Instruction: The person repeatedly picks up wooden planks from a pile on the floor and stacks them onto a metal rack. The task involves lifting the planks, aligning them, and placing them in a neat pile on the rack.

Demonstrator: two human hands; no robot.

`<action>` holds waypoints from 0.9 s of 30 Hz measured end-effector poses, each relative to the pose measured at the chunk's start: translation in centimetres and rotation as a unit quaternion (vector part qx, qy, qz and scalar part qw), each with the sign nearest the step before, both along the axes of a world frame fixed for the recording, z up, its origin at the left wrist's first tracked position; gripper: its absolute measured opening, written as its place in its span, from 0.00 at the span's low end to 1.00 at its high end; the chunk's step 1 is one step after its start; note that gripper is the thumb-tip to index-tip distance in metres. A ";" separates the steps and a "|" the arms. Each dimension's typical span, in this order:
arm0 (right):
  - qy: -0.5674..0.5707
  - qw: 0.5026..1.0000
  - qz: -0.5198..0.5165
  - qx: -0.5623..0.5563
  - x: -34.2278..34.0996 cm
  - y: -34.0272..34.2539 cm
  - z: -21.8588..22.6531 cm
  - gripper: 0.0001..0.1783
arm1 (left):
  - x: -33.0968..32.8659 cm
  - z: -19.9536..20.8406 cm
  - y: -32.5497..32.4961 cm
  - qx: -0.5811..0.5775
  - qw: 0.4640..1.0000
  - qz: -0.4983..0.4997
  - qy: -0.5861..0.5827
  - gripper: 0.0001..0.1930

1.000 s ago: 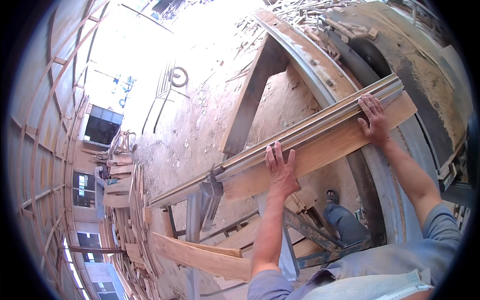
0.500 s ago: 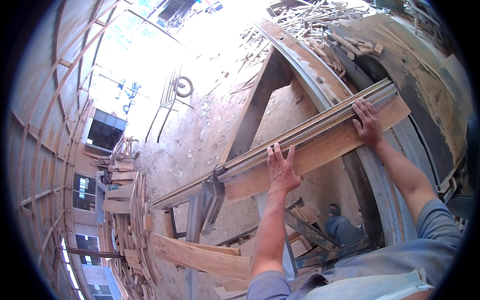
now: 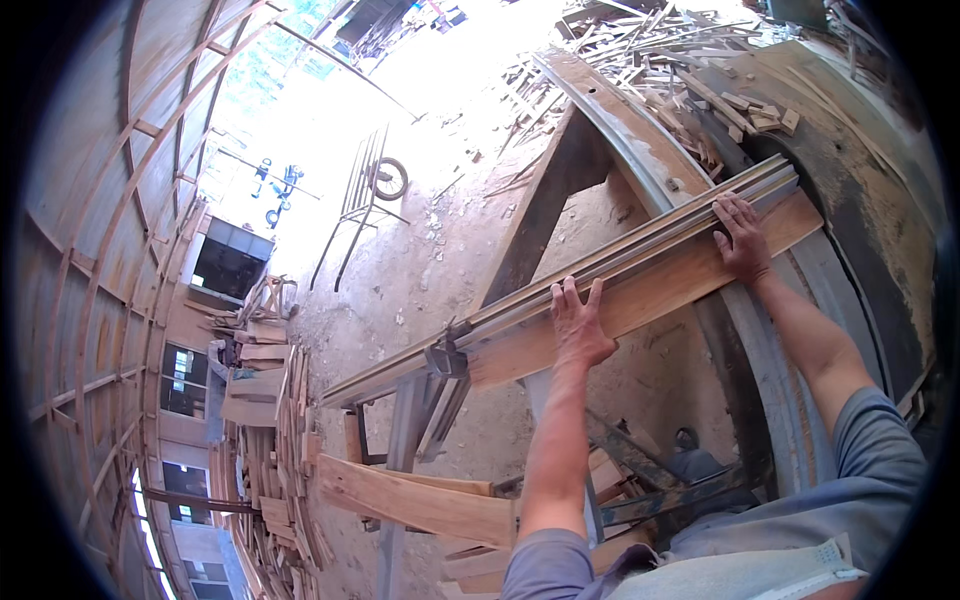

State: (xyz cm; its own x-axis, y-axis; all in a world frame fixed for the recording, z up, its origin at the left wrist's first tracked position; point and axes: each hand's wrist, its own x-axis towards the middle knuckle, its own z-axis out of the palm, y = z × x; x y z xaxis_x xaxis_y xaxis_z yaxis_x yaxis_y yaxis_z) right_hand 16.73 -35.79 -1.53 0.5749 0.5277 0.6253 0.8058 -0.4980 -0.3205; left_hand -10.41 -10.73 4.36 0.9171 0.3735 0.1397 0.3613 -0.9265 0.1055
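Note:
A pale wooden plank (image 3: pixel 650 300) lies along a long slotted rail (image 3: pixel 600 255) that runs from lower left to upper right. My left hand (image 3: pixel 580 330) rests on the plank near its middle, fingers stretched and spread, their tips at the rail. Farther right, my right hand (image 3: pixel 742 238) lies on the plank near its right end, fingers extended close together with the tips touching the rail. Neither hand wraps around anything. A dark metal clamp-like block (image 3: pixel 447 355) sits on the rail just beyond the plank's left end.
Grey machine beams (image 3: pixel 775 370) support the rail. Loose boards (image 3: pixel 420 500) lie at lower left, with a lumber stack (image 3: pixel 270 430) beyond. Scrap wood (image 3: pixel 640 60) is heaped at the far right, near a dusty dark panel (image 3: pixel 850 200). A wheeled metal frame (image 3: pixel 365 195) stands farther off.
The whole view has shifted slightly, so the scene sits a little farther right. Both hands keep nearly the same places on the plank.

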 end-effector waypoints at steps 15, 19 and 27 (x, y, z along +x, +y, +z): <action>0.003 1.000 0.005 -0.005 -0.1 -0.2 0.2 0.34 | -0.1 -1.6 1.0 -0.017 0.999 -0.011 -0.030 0.54; 0.005 1.000 0.004 -0.009 0.0 -0.1 0.1 0.35 | 0.0 -1.6 1.1 -0.028 0.999 -0.017 -0.038 0.52; 0.004 1.000 0.007 -0.026 -0.3 0.5 -0.1 0.38 | -0.6 -1.4 1.2 -0.041 0.999 -0.008 -0.024 0.49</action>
